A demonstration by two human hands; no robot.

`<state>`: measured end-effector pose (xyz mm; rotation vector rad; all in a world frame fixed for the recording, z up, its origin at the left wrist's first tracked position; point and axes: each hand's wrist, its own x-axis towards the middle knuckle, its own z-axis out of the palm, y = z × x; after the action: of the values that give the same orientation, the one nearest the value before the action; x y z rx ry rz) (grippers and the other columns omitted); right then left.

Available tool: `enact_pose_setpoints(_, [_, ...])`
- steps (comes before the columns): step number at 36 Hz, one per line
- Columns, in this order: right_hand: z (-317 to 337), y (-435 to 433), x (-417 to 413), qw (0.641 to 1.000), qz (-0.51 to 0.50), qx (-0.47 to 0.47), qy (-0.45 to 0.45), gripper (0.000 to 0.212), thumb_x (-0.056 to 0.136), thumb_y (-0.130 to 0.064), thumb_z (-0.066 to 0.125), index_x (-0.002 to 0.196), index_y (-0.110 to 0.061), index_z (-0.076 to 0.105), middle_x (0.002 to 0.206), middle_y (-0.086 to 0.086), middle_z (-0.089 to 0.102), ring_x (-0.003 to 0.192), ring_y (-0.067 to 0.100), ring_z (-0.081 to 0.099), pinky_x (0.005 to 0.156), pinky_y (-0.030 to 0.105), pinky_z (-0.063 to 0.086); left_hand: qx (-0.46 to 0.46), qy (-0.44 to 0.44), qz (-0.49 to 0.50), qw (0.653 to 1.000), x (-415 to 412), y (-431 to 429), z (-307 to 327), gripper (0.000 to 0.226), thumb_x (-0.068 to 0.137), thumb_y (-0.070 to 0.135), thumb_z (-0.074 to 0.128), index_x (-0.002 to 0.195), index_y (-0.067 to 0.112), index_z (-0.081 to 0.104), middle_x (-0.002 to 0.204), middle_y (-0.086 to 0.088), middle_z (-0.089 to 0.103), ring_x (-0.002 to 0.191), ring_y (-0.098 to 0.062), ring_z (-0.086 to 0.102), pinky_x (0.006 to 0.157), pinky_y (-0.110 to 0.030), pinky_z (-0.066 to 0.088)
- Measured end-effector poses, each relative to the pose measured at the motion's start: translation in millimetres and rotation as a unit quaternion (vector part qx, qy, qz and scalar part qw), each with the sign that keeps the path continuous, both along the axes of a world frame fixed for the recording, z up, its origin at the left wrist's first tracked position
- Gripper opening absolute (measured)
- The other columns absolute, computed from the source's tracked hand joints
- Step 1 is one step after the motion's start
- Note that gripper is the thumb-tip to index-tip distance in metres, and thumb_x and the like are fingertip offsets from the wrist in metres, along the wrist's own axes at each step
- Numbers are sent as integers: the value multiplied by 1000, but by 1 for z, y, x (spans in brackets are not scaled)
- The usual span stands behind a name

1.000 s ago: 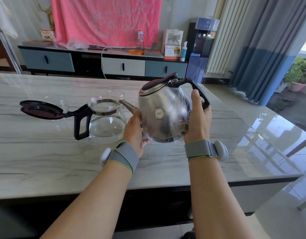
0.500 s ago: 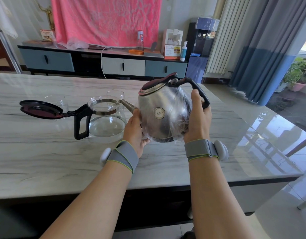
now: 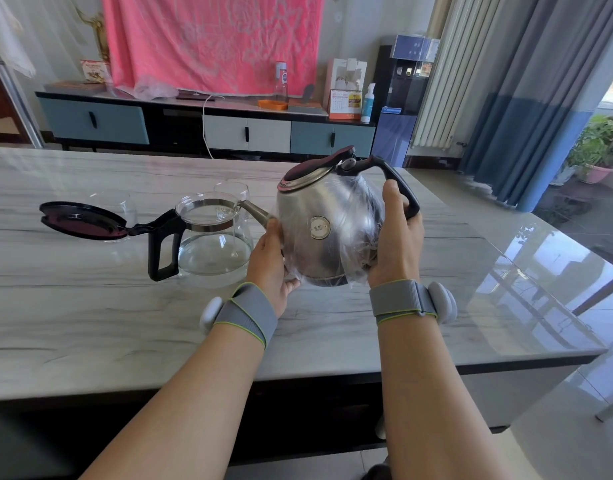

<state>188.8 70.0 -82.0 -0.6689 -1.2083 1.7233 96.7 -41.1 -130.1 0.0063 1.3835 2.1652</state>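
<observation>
Two bare forearms came in from the near edge, one grey wristband (image 3: 246,315) on each, two in all. The left hand (image 3: 268,265) cupped the spout side of the one steel kettle (image 3: 308,206), thumb laid along the metal. Its fingers were curled behind and out of sight. The right hand (image 3: 397,244) gripped at the black handle with the thumb standing up inside the loop, and I could not tell how its other fingers lay.

The kettle was wrapped in clear plastic film, lid shut. It was held tilted just above the marble desk (image 3: 90,306), its spout reaching to the rim of the one glass pot (image 3: 213,244) on its left. One round sticker (image 3: 320,227) sat on its side, the writing too small to read. The pot's dark lid (image 3: 82,221) hung wide open. Two glass cups stood behind the pot, one (image 3: 120,202) past the lid and one (image 3: 232,188) at the rim.

Far back, one sideboard (image 3: 125,123) carried one bottle (image 3: 281,83), one orange tray (image 3: 272,104), one calendar (image 3: 345,104) with unreadable print and one spray bottle (image 3: 367,103). One water dispenser (image 3: 403,98) stood beside it, and one pink cloth (image 3: 211,39) hung above.

Against a second earlier, nothing had shifted: same hold, same tilt.
</observation>
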Motion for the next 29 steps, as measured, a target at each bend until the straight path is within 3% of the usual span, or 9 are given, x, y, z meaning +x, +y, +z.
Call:
enact_pose_setpoints(5, [-1,0,-1,1000,-3,1,1,17,97,-47,72,94,-33,62,104,-7,64,100,14,62,111,50,52,1,-2,-2,1000,0,0,1,34,98,62,47,115,35,62,122,4,68,111,-22,63,105,-59,45])
enact_pose_setpoints(12, [-2,1,-1,1000,-2,1,4,17,97,-47,71,94,-34,61,104,-7,64,100,14,62,111,50,52,0,2,0,1000,0,0,0,40,98,62,47,122,33,62,125,2,67,112,-23,63,105,-59,45])
enact_pose_setpoints(26, [-3,3,-2,1000,-3,10,7,16,98,-46,71,94,-34,62,103,-8,64,99,12,62,111,49,52,4,3,-6,1000,1,-1,2,38,98,61,47,120,34,62,123,3,67,109,-21,64,105,-59,46])
enact_pose_setpoints(29, [-2,1,-2,1000,-2,8,7,17,97,-47,72,95,-33,62,104,-7,64,100,15,62,111,50,52,6,2,-7,1000,1,-2,2,34,99,60,46,112,34,64,119,2,68,107,-22,65,103,-57,48])
